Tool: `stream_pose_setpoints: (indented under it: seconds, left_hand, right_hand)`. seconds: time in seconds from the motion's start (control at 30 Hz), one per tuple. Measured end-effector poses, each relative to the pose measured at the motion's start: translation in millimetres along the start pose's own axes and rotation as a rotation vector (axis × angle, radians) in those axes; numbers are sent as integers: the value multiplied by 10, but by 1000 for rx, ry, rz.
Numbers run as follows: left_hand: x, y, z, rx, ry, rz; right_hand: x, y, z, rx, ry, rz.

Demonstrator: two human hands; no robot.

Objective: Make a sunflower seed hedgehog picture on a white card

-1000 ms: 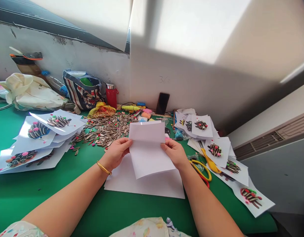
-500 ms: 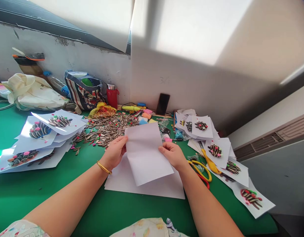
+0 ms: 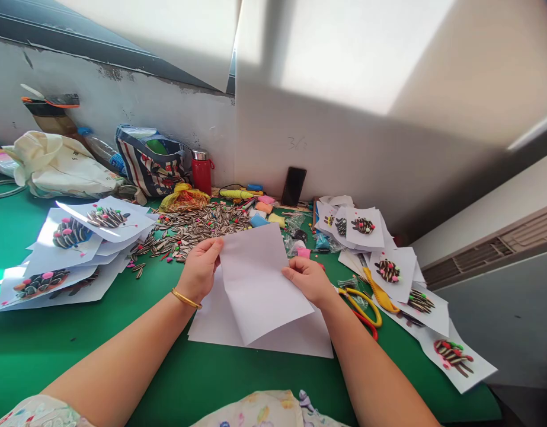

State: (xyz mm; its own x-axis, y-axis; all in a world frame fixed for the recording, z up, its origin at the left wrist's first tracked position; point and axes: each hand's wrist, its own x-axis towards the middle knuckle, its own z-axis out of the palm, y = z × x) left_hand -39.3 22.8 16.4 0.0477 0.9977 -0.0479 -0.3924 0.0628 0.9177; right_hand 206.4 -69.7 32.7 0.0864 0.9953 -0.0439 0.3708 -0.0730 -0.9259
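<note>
Between my two hands is a folded-looking sheet of white paper (image 3: 262, 284), tilted and raised over the table. My left hand (image 3: 201, 270) pinches its upper left edge between thumb and fingers. At its right edge my right hand (image 3: 309, 279) is closed on it the same way. Beneath lie more white sheets (image 3: 215, 326) flat on the green table, partly hidden by the held one. Just beyond my left hand spreads a heap of striped sunflower seeds (image 3: 197, 228). Scissors with yellow handles (image 3: 366, 305) rest to the right of my right hand.
Cards with seed-and-clay figures are stacked at left (image 3: 71, 237) and right (image 3: 391, 270). Along the wall stand a striped bag (image 3: 151, 166), a red bottle (image 3: 201, 173) and a leaning phone (image 3: 293, 186). Soft clay pieces (image 3: 264, 207) lie near the seeds.
Both hands have shifted slightly left with the paper. Its lower corner hangs a little lower and nearer to me. The grip of both hands stays the same.
</note>
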Motion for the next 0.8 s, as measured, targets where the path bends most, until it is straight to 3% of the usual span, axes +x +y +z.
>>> stream_pose_setpoints:
  seconds: [0.1,0.17,0.33,0.4,0.47,0.63,0.7,0.8]
  left_hand:
    - [14,12,-10,22,57,45]
    - [-10,33,0,3,12,14]
    - [-163,64,59,75,-363,-326]
    - [-200,48,73,163,-451,-421]
    - [-198,17,72,251,-450,-414]
    - [-154,-13,62,420,-277,-217]
    - [-181,17,79,359,-296,-270]
    - [-245,59,111,223,-428,-460]
  right_hand:
    - [-6,-17,15,22,-1,7]
    - [-3,-21,18,58,18,17]
    - [16,13,-10,208,164,39]
    - [20,28,-20,237,193,25]
    - [23,35,-18,235,208,-10]
    - [25,37,27,187,256,-65]
    - [25,49,37,170,285,-86]
    - [26,71,26,135,337,-122]
